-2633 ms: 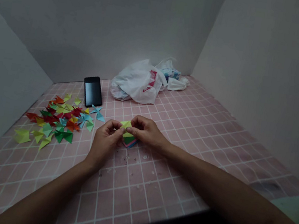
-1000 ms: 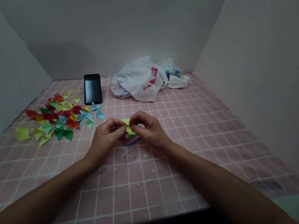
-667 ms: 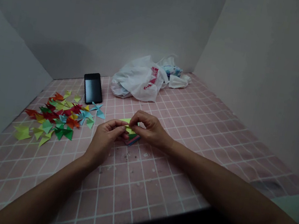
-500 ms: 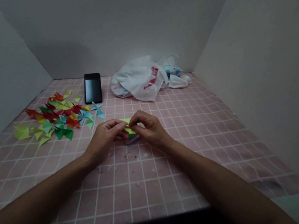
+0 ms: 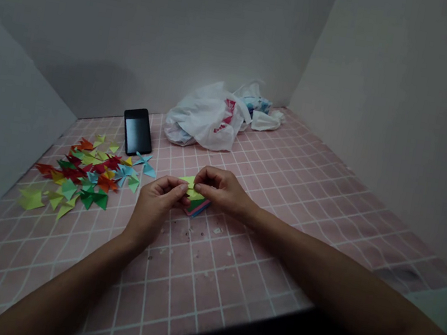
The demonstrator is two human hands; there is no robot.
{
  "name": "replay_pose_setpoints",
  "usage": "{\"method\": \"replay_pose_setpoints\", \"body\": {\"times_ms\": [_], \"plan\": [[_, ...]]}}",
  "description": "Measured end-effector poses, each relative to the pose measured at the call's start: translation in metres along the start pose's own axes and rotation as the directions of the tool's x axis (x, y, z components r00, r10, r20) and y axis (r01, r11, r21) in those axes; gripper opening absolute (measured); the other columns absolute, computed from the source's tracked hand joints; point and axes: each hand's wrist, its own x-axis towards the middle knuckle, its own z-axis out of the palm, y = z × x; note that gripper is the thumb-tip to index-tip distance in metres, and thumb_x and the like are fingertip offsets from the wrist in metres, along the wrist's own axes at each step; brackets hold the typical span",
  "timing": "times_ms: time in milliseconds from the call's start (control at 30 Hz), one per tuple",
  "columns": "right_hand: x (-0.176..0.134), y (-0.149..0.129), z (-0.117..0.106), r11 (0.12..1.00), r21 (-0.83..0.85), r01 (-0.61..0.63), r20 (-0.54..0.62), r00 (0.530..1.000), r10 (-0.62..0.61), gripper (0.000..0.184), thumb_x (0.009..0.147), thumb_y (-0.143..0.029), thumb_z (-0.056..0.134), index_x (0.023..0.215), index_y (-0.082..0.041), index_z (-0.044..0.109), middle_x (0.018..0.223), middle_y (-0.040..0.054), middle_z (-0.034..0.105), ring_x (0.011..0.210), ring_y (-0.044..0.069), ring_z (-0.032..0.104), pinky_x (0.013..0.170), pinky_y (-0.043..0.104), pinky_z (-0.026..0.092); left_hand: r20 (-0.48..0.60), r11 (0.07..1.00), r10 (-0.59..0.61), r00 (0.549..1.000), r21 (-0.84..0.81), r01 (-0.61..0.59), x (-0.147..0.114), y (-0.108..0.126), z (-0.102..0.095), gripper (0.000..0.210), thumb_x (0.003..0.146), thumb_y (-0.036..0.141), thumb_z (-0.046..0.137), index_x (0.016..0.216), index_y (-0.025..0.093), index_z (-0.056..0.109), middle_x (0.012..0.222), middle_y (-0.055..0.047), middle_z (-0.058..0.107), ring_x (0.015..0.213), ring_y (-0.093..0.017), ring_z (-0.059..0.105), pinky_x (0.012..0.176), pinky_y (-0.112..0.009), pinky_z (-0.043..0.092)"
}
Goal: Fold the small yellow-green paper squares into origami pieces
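My left hand [image 5: 156, 202] is closed, its thumb and forefinger pinching a small piece of folded yellow paper [image 5: 191, 191]. From the other side my right hand [image 5: 223, 192] pinches the same paper with bent fingers. The exact folds are too small to make out. Just beneath lies a stack of coloured paper sheets [image 5: 200, 207], showing yellow-green, green, pink and blue edges, partly covered by my hands. Left of my left hand, several small folded paper birds [image 5: 107, 182] in red, orange, yellow, green and blue are heaped on the table.
A black phone [image 5: 138, 132] lies beyond the paper birds. Crumpled white plastic bags [image 5: 204, 116] with red print sit near the back wall. The pink tiled-pattern tablecloth [image 5: 291, 167] carries small scraps [image 5: 217, 230] in front of the stack. Pale walls enclose the back and sides.
My fingers have shifted slightly around the yellow paper, and more of the stack's yellow-green top shows between my hands. The view has moved a touch; the other things stay put.
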Motion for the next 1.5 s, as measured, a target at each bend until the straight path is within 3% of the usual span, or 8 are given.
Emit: {"method": "replay_pose_setpoints", "body": {"times_ms": [333, 733, 1500], "plan": [[-0.0014, -0.0026, 0.0008, 0.992, 0.083, -0.096, 0.018, 0.995, 0.095, 0.018, 0.082, -0.033, 0.062, 0.078, -0.016, 0.059, 0.072, -0.0019, 0.055, 0.067, 0.011, 0.049, 0.063, 0.025, 0.039, 0.018, 0.998, 0.048, 0.999, 0.044, -0.049, 0.0001, -0.0022, -0.0011, 0.018, 0.070, 0.029, 0.079, 0.077, 0.016, 0.068, 0.068, 0.002, 0.066, 0.060, -0.012, 0.064, 0.061, -0.024, 0.056], [-0.0001, -0.0001, 0.0010, 0.998, 0.021, -0.056, 0.010, 0.998, 0.055, 0.014, 0.077, -0.028, 0.066, 0.075, -0.015, 0.060, 0.072, -0.0017, 0.057, 0.066, 0.011, 0.051, 0.062, 0.024, 0.040, 0.039, 0.987, 0.059, 0.998, 0.145, -0.064, -0.0006, -0.0022, -0.0034, 0.023, 0.080, 0.038, 0.073, 0.081, 0.015, 0.070, 0.070, -0.001, 0.068, 0.064, -0.014, 0.066, 0.065, -0.027, 0.057], [0.0000, 0.0026, 0.0013, 0.999, 0.004, -0.053, 0.019, 0.998, 0.053, 0.021, 0.083, -0.035, 0.058, 0.075, -0.016, 0.056, 0.070, -0.0019, 0.049, 0.065, 0.011, 0.044, 0.059, 0.025, 0.034, 0.035, 0.992, 0.072, 0.997, 0.102, -0.075, 0.0015, -0.0059, -0.0052, 0.023, 0.076, 0.035, 0.078, 0.081, 0.014, 0.070, 0.069, 0.000, 0.069, 0.063, -0.012, 0.066, 0.066, -0.025, 0.058]]}}
